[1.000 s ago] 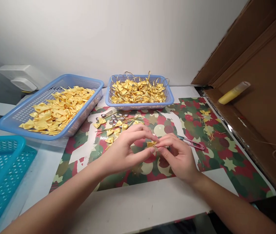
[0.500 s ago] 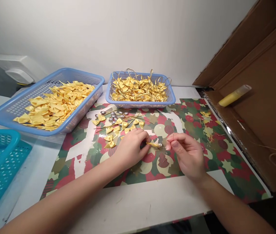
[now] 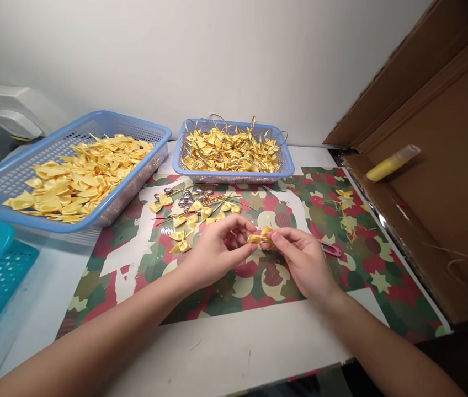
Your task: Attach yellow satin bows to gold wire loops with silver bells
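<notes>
A yellow satin bow (image 3: pixel 260 236) is held between my hands just above the patterned sheet. My right hand (image 3: pixel 306 262) is closed, pinching the bow's right side between thumb and fingers. My left hand (image 3: pixel 221 251) has its fingers curled in, with thumb and index finger at the bow's left edge. A short thin strand sticks up from the bow. A pink-edged tool (image 3: pixel 330 249) lies partly hidden behind my right hand. Left of the hands are loose yellow bows (image 3: pixel 180 242), gold cords (image 3: pixel 168 219) and small silver bells or beads (image 3: pixel 186 198).
A blue basket (image 3: pixel 80 225) heaped with yellow bows stands at the left. Behind, another blue basket (image 3: pixel 234 177) holds bows with gold cord loops. A teal basket (image 3: pixel 2 275) sits front left. Cardboard (image 3: pixel 432 121) walls the right, with a yellow tube (image 3: pixel 391 164) there.
My right hand has moved left, closer to my left hand, and now pinches the bow. The bow is turned and spread more into view. The pink-edged tool has come into sight. The view shifted slightly.
</notes>
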The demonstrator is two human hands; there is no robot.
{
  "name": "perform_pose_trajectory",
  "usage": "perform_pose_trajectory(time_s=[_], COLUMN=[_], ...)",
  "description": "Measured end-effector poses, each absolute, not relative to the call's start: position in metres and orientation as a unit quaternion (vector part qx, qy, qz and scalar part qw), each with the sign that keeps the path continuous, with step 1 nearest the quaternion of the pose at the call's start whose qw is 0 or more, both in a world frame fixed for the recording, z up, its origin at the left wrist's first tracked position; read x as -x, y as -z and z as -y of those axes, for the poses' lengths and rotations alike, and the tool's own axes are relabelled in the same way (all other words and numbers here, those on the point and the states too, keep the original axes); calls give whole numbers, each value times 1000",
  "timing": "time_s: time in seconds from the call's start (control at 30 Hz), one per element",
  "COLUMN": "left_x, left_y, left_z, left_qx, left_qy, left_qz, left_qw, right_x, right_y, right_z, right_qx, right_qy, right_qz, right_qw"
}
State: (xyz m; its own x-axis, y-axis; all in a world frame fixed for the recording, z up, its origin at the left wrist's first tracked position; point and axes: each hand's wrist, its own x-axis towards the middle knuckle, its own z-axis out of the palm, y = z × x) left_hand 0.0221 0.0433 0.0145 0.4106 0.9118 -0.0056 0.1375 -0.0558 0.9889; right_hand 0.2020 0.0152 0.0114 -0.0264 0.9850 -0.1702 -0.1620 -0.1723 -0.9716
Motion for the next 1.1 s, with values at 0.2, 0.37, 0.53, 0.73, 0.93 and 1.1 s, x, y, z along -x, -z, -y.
perform_pose_trajectory(time_s=[0.2,0.37,0.53,0.73,0.93,1.1], left_x=[-21,-24,-24,-25,-29,-32], left_y=[-20,-23,-20,-20,-20,-15], left_z=[-41,-40,-40,-37,-35,-33], left_qx=[-672,-610,-565,-590,-598,-549], left_qy=[-350,-364,-380,-381,-382,-424], left_qz=[-403,-450,-460,-464,-453,-434], left_qw=[513,541,570,540,540,575], right_x=[-201,-200,-199,-199,-199,-198], right_y=[-9,-11,-15,-14,-15,-12], right_z=[-13,-9,-3,-2,-3,-4], right_qx=[494,508,512,510,517,513], right_qy=[-595,-508,-295,-283,-316,-309], right_qz=[382,479,660,675,651,670], right_qw=[507,504,464,451,458,440])
